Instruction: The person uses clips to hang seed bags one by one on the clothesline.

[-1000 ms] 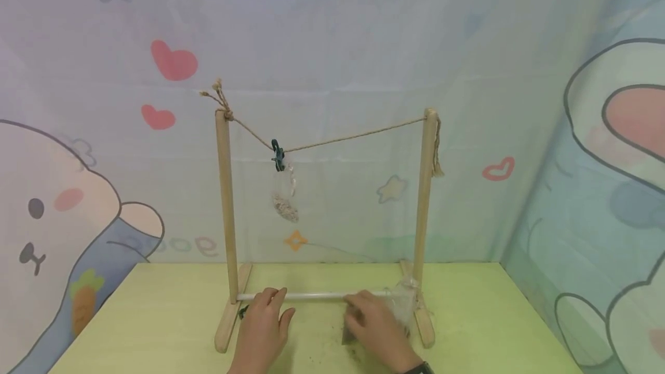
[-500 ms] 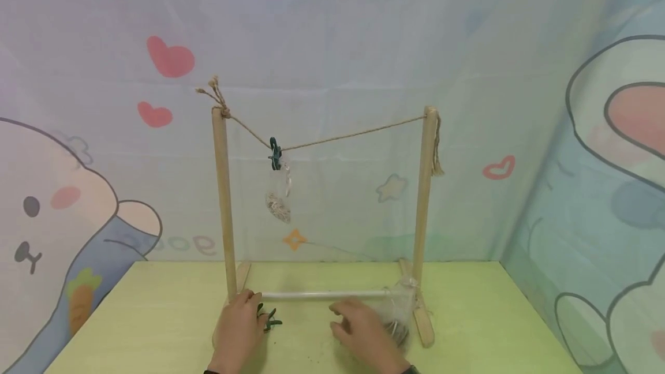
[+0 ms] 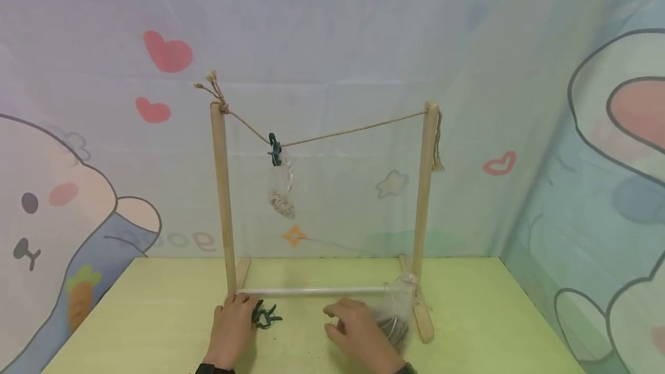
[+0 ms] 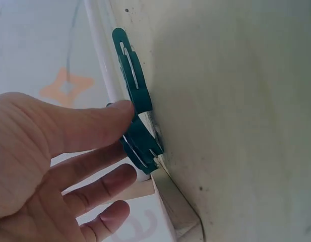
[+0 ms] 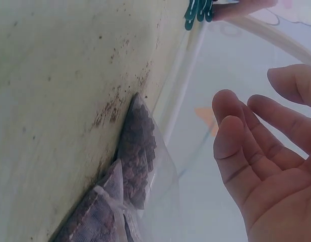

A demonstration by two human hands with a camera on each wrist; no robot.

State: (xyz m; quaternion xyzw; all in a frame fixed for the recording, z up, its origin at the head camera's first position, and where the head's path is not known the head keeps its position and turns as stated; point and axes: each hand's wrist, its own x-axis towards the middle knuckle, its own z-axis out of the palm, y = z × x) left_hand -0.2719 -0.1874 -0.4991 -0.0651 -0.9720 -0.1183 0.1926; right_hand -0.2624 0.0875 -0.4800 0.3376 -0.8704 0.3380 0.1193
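Observation:
My left hand is low by the frame's left foot, beside dark green plastic clips. In the left wrist view its thumb and index finger pinch a green clip just above the tabletop; the other fingers are spread. My right hand hovers right of centre with relaxed fingers and nothing in them. Behind and beside it stands a clear plastic bag. The right wrist view shows small see-through pouches of dark coarse bits. A green clip on the rope holds a small clear bag with pale bits.
A wooden frame has a left post, a right post, a sagging twine rope and a white bottom bar. Dark crumbs lie on the pale yellow table. A printed cloth hangs behind.
My left hand has moved left to the clips, which now show more fully beside it. My right hand has drawn slightly left, away from the plastic bag and its dark contents.

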